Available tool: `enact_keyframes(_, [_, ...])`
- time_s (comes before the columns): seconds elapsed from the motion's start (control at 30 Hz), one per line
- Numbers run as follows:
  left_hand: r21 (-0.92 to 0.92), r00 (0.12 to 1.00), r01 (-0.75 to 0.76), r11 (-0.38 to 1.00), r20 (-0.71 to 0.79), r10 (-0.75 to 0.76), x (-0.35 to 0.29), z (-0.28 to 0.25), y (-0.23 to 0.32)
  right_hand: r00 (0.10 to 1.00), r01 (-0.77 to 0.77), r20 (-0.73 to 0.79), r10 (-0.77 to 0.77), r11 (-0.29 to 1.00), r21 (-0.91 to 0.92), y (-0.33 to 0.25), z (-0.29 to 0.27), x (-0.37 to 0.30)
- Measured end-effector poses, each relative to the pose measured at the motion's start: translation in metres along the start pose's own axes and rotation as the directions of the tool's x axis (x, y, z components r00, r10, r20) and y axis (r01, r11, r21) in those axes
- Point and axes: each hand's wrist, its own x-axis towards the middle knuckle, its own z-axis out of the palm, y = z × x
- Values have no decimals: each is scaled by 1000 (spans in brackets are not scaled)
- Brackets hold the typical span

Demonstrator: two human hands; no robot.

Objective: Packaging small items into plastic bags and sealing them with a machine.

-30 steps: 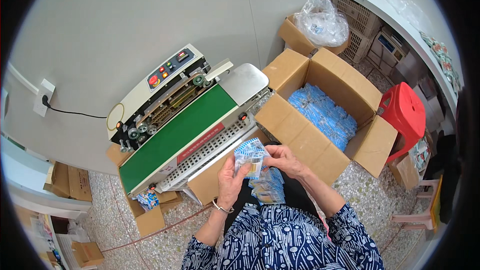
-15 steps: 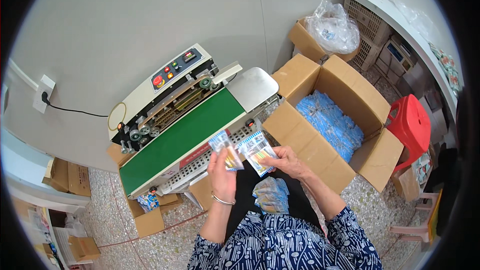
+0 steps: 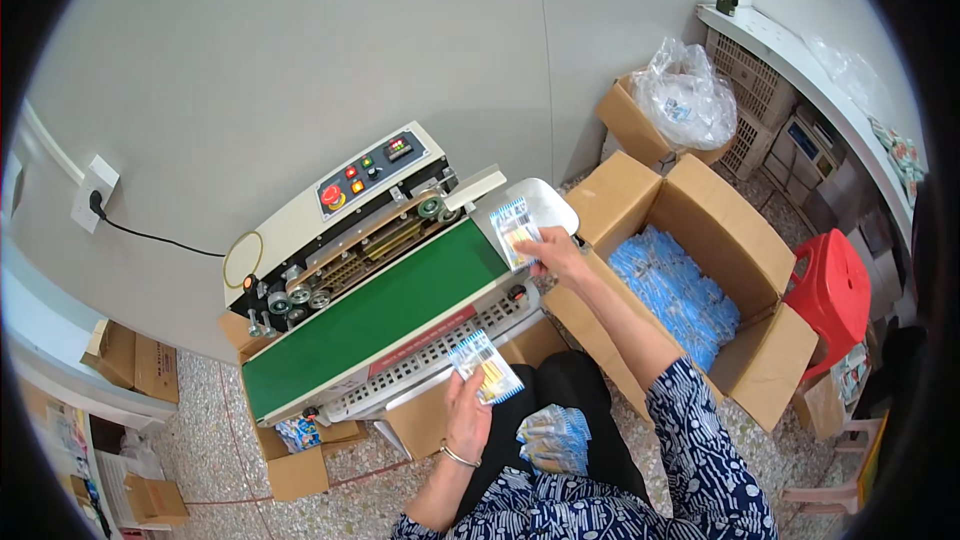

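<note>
My right hand (image 3: 562, 251) reaches out and holds a small blue-and-white packet (image 3: 515, 230) flat over the right end of the green conveyor belt (image 3: 375, 315) of a band sealing machine (image 3: 350, 240). My left hand (image 3: 467, 418) stays close to my body and grips a second packet (image 3: 486, 367) with a yellow patch, just in front of the machine's perforated front plate. A stack of more blue packets (image 3: 552, 436) lies on my lap.
An open cardboard box (image 3: 745, 270) full of blue packets stands to my right, with a red plastic stool (image 3: 838, 290) beyond it. A box holding a clear plastic bag (image 3: 685, 100) sits by the wall. Small cartons (image 3: 295, 470) lie under the machine. A power cord runs to a wall socket (image 3: 95, 195).
My right hand has stretched forward from my lap and carried one packet out to the belt's right end. My left hand has dropped lower with the other packet.
</note>
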Motion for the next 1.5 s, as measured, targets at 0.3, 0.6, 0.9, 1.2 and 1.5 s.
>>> enact_keyframes(0.3, [-69, 999, 17, 998, -33, -19, 1, -17, 9, 995, -82, 53, 81, 996, 24, -1, 41, 90])
enact_keyframes(0.6, [-12, 999, 19, 1000, -41, -20, 4, -21, 7, 991, -47, 124, 49, 999, -19, 11, 68, 104])
enact_keyframes(0.9, [-74, 997, 63, 995, -49, -67, 2, -24, 0, 965, -66, 257, 54, 997, 41, 15, 98, 95])
enact_keyframes(1.2, [-92, 998, -65, 994, -1, 65, 50, 1, 55, 903, 425, 310, -299, 736, -527, -12, 69, 8])
enact_keyframes(1.5, [-52, 984, -153, 987, 89, 157, 81, 37, 47, 902, 233, 388, -191, 970, -64, 40, 58, -22])
